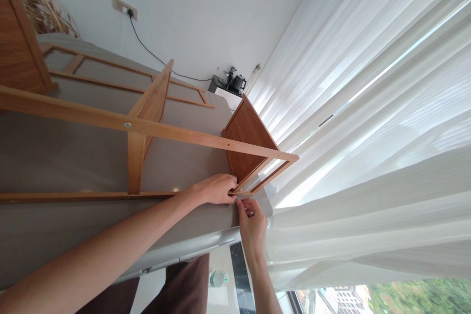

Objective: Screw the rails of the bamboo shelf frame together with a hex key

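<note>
At six o'clock, I had the left hand (pixel 219 189) wrapped round the lower rail (pixel 81 196) of the wooden shelf (pixel 184 136); just beside it, the right hand's (pixel 253 218) fingertips were pinched together, on what I couldn't tell. The shelf, orange-brown with solid panels (pixel 248 125) and small round fittings (pixel 127 125), spanned the grey table (pixel 91 154) from nine o'clock past three. A kettle (pixel 239 83) stood at twelve.

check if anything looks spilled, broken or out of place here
Nothing looks spilled or broken. One mild oddity: what looks like a clear bottle sits on the floor below the table, near the person's leg, where it could get kicked. The wooden frame shows no obvious damage.
</note>
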A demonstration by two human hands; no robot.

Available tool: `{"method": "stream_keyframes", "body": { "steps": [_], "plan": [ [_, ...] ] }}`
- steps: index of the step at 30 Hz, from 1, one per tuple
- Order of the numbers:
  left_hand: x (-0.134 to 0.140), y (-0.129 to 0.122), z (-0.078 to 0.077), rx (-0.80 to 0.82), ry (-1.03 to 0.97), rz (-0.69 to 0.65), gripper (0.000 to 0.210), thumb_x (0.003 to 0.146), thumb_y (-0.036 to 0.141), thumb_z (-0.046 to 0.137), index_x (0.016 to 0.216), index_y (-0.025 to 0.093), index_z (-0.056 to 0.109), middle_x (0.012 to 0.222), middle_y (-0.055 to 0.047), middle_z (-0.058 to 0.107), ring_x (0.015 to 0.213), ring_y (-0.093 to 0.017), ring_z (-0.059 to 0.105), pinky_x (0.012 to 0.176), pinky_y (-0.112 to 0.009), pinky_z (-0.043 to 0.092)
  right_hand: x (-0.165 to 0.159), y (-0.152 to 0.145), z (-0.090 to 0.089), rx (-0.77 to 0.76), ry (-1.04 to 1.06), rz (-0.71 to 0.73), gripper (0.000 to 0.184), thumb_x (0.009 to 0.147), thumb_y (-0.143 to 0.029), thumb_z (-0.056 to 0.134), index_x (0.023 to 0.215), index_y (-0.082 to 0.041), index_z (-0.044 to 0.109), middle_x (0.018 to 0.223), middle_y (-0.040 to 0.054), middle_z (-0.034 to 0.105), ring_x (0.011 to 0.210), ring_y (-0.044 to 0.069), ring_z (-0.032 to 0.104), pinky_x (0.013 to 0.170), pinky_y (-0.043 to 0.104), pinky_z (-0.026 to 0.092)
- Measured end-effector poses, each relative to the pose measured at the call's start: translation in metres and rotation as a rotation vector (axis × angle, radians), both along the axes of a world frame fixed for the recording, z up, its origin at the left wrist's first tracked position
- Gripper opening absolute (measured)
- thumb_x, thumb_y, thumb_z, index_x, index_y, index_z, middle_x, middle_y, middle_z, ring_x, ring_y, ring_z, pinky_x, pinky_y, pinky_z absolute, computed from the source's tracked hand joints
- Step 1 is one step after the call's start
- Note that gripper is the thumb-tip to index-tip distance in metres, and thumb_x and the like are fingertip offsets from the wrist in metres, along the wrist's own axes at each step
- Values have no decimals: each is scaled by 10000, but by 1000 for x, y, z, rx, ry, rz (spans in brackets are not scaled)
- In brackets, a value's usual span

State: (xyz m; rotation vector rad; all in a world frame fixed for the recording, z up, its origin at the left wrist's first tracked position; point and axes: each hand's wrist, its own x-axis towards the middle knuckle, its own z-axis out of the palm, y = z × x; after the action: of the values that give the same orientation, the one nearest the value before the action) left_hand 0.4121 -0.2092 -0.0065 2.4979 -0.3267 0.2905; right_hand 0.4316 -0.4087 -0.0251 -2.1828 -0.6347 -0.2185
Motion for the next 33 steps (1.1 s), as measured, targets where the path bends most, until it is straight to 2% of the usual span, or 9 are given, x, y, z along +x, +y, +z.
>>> {"method": "stream_keyframes", "body": {
  "steps": [4,9,19,26,30,33],
  "plan": [
    [0,0,-1,0,-4,6,199,844,289,657,679,179,650,846,-33,690,748,-170,659,660,-269,427,7,2,5,24,119,-23,303,899,-505,645,820,-217,693,705,9,742,623,194,684,580,268,484],
    [-1,0,2,23,-9,8,229,858,297,642,663,176,639,841,-33,693,737,-170,663,645,-274,427,3,-1,8,63,157,-21,333,895,-527,641,805,-209,679,682,14,734,623,192,684,561,255,480],
    [-1,0,-1,44,-29,8,192,865,300,636,711,191,673,849,-29,696,759,-174,676,689,-269,458,-3,-1,-8,23,-8,-45,321,971,-512,588,870,-226,695,802,24,737,665,177,649,634,277,485],
    [-4,0,3,56,-26,24,174,848,324,673,730,198,694,839,-31,712,757,-184,679,663,-274,457,-6,-6,-12,-77,-182,74,332,1025,-467,488,948,-261,737,826,59,718,836,237,612,781,343,473],
    [-6,2,4,65,-20,48,177,859,325,664,727,213,700,807,-20,719,725,-175,671,623,-266,434,-6,-3,-10,-97,-190,94,315,1025,-436,490,929,-265,737,815,59,716,838,240,602,779,345,464],
    [-7,1,4,91,-26,83,141,859,285,659,751,212,712,886,-39,748,824,-206,697,669,-278,454,-6,1,-9,-67,-152,53,291,1016,-419,505,899,-258,717,825,47,718,797,221,610,728,318,468]
  ]
}}
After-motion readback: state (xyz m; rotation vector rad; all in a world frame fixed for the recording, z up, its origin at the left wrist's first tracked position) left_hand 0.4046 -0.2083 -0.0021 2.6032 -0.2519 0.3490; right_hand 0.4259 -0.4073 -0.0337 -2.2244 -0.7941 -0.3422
